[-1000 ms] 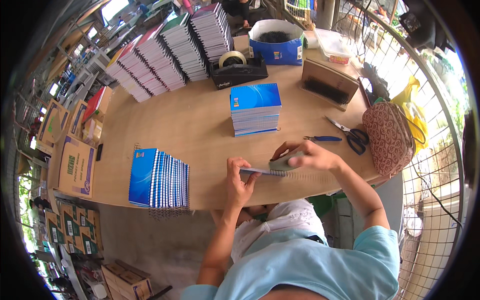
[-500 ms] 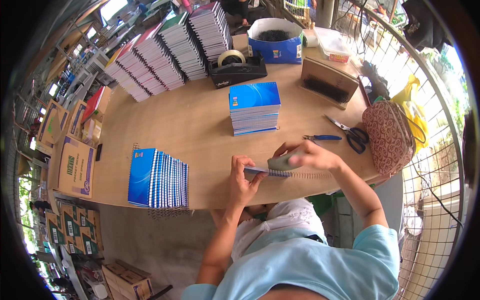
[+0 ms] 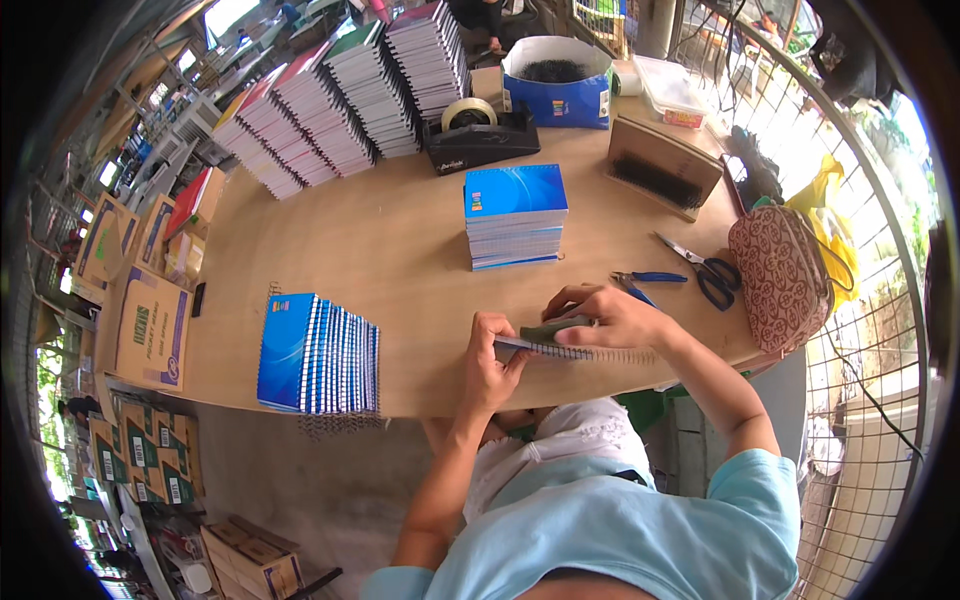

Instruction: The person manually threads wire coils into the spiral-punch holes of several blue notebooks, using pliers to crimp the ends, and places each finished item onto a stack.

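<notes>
Near the table's front edge, my left hand (image 3: 488, 362) pinches a small spiral notebook (image 3: 512, 343) between thumb and fingers, spine edge up. A dark wire coil (image 3: 628, 355) runs along the spine and sticks out well past its right end. My right hand (image 3: 618, 318) is closed round a flat grey-green block (image 3: 543, 332), which lies along the coil on top of the spine. The fingers partly hide the block. Blue notebooks stand in a neat stack (image 3: 514, 215) beyond my hands. More blue notebooks (image 3: 318, 355) lean in a row at left, coil ends hanging over the edge.
Right of my hands lie blue-handled pliers (image 3: 655, 277), scissors (image 3: 715, 278) and a patterned bag (image 3: 780, 280). Farther back are a tape dispenser (image 3: 480, 145), a blue box of dark coils (image 3: 557, 100), an upright cardboard box (image 3: 665, 165) and tall notebook stacks (image 3: 370, 95). Cartons (image 3: 150, 330) stand at left.
My right hand has lowered the block and tilted it flatter along the notebook's coil. My left hand keeps its pinch. The whole view has shifted slightly.
</notes>
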Action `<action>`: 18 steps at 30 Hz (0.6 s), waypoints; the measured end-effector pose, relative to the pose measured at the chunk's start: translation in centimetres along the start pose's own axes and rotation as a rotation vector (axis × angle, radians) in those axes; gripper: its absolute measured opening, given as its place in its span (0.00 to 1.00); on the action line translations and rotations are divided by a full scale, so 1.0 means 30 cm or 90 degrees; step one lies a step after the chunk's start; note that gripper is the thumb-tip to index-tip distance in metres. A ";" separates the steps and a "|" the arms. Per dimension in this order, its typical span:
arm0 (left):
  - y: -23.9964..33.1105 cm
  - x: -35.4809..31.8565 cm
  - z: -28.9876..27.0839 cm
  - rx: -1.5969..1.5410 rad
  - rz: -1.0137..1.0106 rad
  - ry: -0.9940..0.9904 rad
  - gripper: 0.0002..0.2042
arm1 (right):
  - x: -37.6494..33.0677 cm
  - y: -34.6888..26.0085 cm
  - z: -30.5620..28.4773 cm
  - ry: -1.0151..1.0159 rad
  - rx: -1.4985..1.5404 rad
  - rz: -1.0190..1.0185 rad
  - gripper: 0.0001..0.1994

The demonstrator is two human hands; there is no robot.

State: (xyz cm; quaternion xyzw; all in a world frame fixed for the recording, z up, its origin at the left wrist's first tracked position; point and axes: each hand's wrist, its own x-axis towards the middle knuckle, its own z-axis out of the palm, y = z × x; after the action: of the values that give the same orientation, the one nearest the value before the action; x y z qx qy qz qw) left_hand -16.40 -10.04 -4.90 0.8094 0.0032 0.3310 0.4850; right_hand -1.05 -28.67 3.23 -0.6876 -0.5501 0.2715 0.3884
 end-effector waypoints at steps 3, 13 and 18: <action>0.004 -0.003 0.006 -0.007 0.013 0.001 0.24 | -0.003 0.055 -0.008 0.029 0.029 0.048 0.20; -0.080 -0.031 -0.077 -0.331 -0.160 0.060 0.17 | 0.016 -0.014 -0.024 0.116 0.222 0.049 0.26; -0.104 -0.005 -0.090 -0.368 -0.173 -0.004 0.11 | 0.033 0.028 0.025 0.022 -0.135 -0.019 0.28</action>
State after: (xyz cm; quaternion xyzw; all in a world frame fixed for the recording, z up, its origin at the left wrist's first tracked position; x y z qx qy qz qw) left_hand -16.99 -6.31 -6.61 0.6313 0.0161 0.2480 0.7347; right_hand -0.96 -27.60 2.17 -0.7210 -0.5792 0.1941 0.3272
